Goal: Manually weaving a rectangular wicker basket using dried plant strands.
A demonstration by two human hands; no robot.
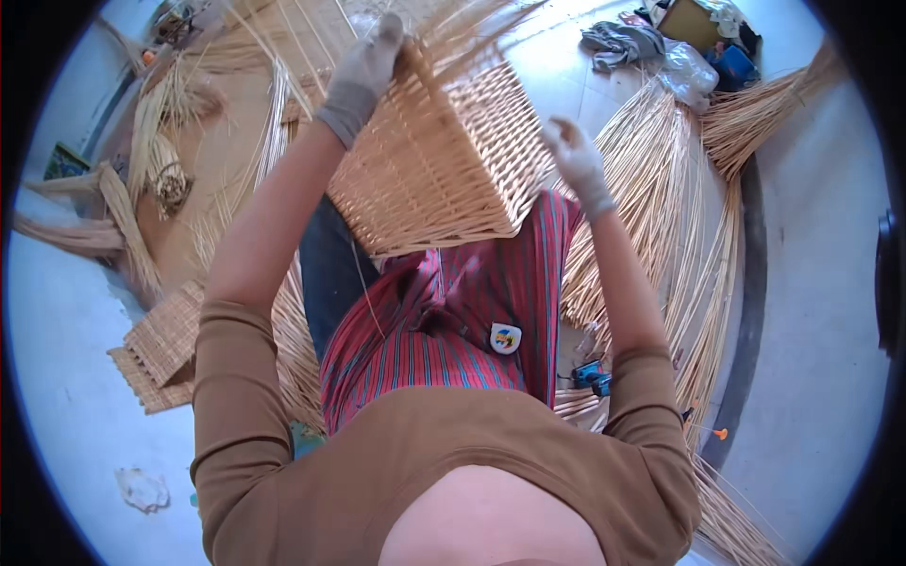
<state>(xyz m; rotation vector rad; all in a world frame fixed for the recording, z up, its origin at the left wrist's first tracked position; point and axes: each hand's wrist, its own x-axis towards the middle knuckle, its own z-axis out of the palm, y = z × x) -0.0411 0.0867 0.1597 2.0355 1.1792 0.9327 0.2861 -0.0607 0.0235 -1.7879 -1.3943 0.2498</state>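
Note:
A square-sided wicker basket (415, 165), woven from pale cane, rests tilted across my lap on a red striped cloth (425, 363). Loose stakes fan out blurred from its far end. My left hand (371, 68), in a pale glove, is closed on the basket's far upper edge, its fingertips partly hidden. To the right of the woven side is my right hand (576, 162), also gloved, raised off the basket with its fingers loosely bent and apart. I see nothing held in it.
Long bundles of cane (637, 179) spread over the floor at right. Bundled strips (165, 174) and flat woven panels (165, 344) lie at left. A blue tool (593, 377) is beside my right elbow. Cloth (623, 42) and a plastic bag (689, 74) are at the far right.

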